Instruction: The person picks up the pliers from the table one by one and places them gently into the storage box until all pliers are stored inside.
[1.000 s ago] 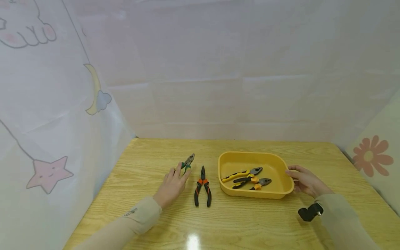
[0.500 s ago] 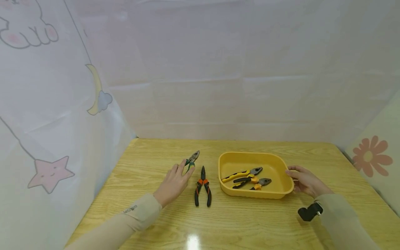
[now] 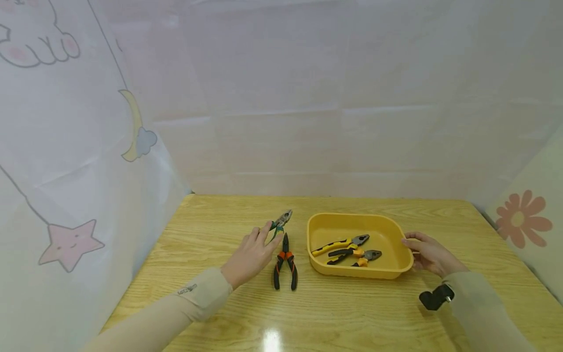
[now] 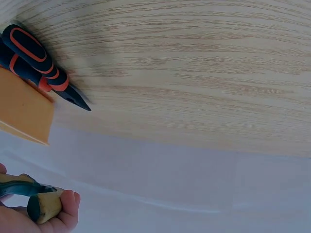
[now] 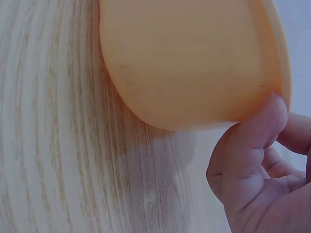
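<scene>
My left hand [image 3: 251, 256] holds a pair of combination pliers [image 3: 282, 220] by its green-and-yellow handles, the metal head pointing away to the upper right. In the left wrist view, fingers curl round these handles [image 4: 46, 208]. Just below that hand's fingertips in the head view lie long-nose pliers [image 3: 286, 255] with black-and-orange handles, nose pointing away. At the right, my right hand [image 3: 433, 255] pinches the right rim of a yellow plastic tray [image 3: 382, 229]. The right wrist view shows the thumb [image 5: 274, 114] on the tray's edge, fingers behind it.
Inside the tray lie yellow-and-black pliers [image 3: 332, 248] and a second pair [image 3: 372, 255] with black-and-orange handles, overlapping. All stands on a wooden table [image 3: 343, 313]. Pale printed cloth [image 3: 281, 122] hangs behind and at the sides. A black wrist device [image 3: 435, 298] sits by the right cuff.
My left hand has moved to the right with the green-handled pliers, now close beside the long-nose pliers' tip. The right hand and tray stay in place.
</scene>
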Demonstrator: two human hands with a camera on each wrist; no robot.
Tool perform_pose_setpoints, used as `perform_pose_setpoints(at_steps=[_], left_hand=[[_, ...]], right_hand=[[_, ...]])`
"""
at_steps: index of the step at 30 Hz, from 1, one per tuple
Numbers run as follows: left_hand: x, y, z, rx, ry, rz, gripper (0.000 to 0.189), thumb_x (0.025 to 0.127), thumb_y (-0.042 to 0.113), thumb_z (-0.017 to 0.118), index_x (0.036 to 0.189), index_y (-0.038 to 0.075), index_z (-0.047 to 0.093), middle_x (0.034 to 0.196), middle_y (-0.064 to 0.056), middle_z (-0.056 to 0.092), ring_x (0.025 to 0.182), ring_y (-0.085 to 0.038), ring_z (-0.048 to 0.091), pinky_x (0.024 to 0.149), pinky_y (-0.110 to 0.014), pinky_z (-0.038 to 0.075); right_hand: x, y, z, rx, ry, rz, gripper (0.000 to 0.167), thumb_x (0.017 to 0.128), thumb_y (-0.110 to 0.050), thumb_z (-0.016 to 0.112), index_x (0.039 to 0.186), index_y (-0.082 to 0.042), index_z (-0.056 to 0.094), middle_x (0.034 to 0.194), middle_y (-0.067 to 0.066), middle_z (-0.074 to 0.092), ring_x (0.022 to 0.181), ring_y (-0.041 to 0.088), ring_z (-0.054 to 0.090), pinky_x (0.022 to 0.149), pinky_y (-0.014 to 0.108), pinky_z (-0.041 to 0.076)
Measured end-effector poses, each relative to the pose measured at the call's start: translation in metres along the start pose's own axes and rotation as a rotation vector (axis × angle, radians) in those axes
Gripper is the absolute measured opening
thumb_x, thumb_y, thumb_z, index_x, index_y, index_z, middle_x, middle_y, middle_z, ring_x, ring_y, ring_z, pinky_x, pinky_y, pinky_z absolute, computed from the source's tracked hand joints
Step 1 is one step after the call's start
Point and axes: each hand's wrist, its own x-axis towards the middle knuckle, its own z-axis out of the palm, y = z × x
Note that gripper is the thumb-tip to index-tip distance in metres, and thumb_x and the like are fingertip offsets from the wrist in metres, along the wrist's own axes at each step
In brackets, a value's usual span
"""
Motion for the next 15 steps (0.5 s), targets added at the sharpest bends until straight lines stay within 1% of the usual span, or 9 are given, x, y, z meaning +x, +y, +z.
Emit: perform_pose_setpoints(at_steps=[3,6,12,15], left_hand=[[0.003,0.002,-0.001,-0.017,-0.024,0.006,0.055,0.088,0.011,0.073,0.139,0.01,0.052,0.138,-0.032,0.043,0.104,-0.048,0.058,0.077,-0.05,0.055],[0.006,0.004,-0.003,-0.013,-0.024,0.022,0.06,0.085,0.012,0.076,0.139,0.011,0.051,0.138,-0.031,0.043,0.104,-0.048,0.058,0.077,-0.049,0.055],[0.012,0.007,-0.004,0.022,0.025,0.07,0.063,0.081,0.014,0.08,0.138,0.01,0.053,0.137,-0.03,0.045,0.104,-0.044,0.059,0.076,-0.046,0.056],[0.015,0.008,-0.004,0.046,0.03,0.087,0.063,0.081,0.016,0.08,0.138,0.009,0.053,0.136,-0.03,0.046,0.103,-0.042,0.059,0.076,-0.045,0.056]], right_hand=[[0.0,0.0,0.0,-0.004,0.001,0.0,0.027,0.102,-0.024,0.053,0.121,-0.007,0.042,0.091,0.006,0.059,0.07,0.017,0.062,0.056,0.027,0.051],[0.001,0.001,0.0,-0.002,0.001,0.001,0.025,0.102,-0.024,0.053,0.119,-0.009,0.044,0.091,0.006,0.059,0.069,0.016,0.061,0.055,0.026,0.05],[0.001,0.002,0.0,-0.007,0.014,0.001,0.021,0.102,-0.024,0.053,0.116,-0.011,0.045,0.09,0.005,0.059,0.069,0.016,0.06,0.054,0.025,0.05],[0.002,0.002,0.0,-0.009,0.02,-0.005,0.021,0.102,-0.024,0.053,0.116,-0.011,0.045,0.089,0.005,0.059,0.069,0.015,0.06,0.055,0.025,0.049]])
